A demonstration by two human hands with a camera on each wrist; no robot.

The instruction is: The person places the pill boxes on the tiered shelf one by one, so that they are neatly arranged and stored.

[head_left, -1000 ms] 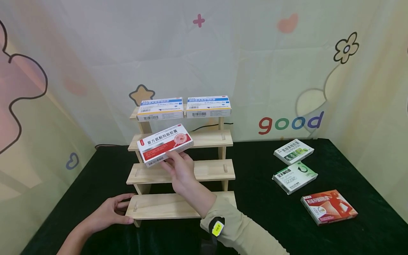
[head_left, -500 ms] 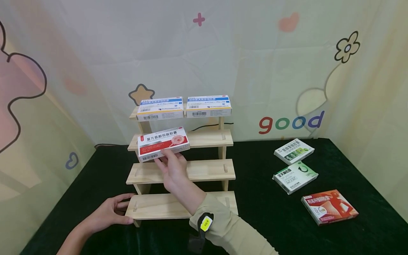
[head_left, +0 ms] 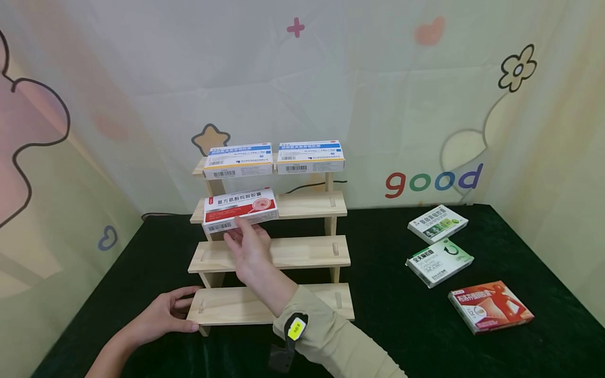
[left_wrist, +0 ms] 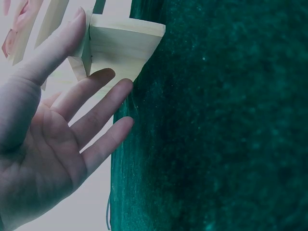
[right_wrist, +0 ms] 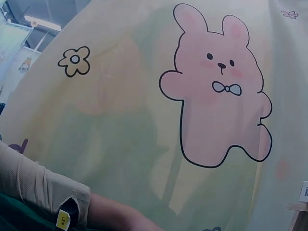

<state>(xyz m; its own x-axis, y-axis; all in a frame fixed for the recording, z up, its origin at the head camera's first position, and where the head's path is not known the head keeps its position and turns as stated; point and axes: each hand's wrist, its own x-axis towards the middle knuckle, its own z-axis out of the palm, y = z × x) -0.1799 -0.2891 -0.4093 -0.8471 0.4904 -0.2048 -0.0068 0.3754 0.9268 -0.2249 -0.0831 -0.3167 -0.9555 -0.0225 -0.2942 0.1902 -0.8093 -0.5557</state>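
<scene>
A red-and-white medicine box (head_left: 241,208) lies at the left end of the second shelf from the top (head_left: 309,205) of a stepped wooden stand. My right hand (head_left: 250,252) holds this box by its front edge, the thumb at the front face and the fingers beneath. Beside the bottom shelf (head_left: 264,305), my left hand (head_left: 163,317) grips its left end, thumb at the front corner and index finger toward the rear. The left wrist view shows the other fingers of the left hand (left_wrist: 57,139) spread away from the wood (left_wrist: 125,38). The right wrist view leaves the held box hidden.
Two blue-and-white medicine boxes (head_left: 238,160) sit side by side on the top shelf. On the dark green cloth (head_left: 387,315) at right lie two green-and-white boxes (head_left: 439,262) and an orange-red box (head_left: 491,307). A printed curtain (head_left: 378,94) stands behind and at both sides.
My right hand has moved left with the red-and-white medicine box, which has gone from tilted in front of the shelf to nearly straight at its left end. My left hand stays put.
</scene>
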